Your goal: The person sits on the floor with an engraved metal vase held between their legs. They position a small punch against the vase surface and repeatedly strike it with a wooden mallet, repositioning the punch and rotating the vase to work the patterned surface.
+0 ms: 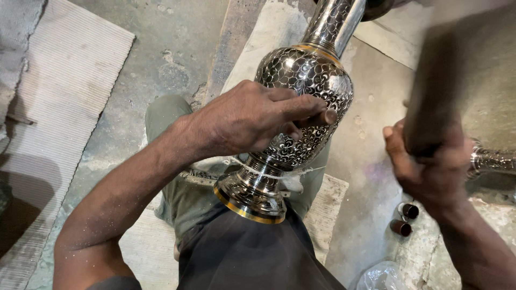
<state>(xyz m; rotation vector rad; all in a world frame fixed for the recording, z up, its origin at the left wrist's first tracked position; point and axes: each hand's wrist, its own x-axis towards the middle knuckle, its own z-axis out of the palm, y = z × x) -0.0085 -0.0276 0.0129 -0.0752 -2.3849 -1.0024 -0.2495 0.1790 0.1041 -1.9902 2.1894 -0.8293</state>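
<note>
A tall engraved metal vase (301, 80), black and silver with gold bands, lies tilted across my lap, its foot (250, 200) toward me and its neck pointing away. My left hand (252, 115) rests on the vase's belly and pinches a small dark chisel-like tool (317, 119) against the surface. My right hand (432, 166) is raised at the right, gripping a dark blurred mallet-like block (446, 80).
Another engraved metal piece (492, 160) lies at the right behind my right hand. Two small dark cylinders (404, 219) stand on the concrete floor, near a plastic bag (379, 276). A ribbed mat (59, 107) covers the floor at left. Cloth pads (322, 207) lie under the vase.
</note>
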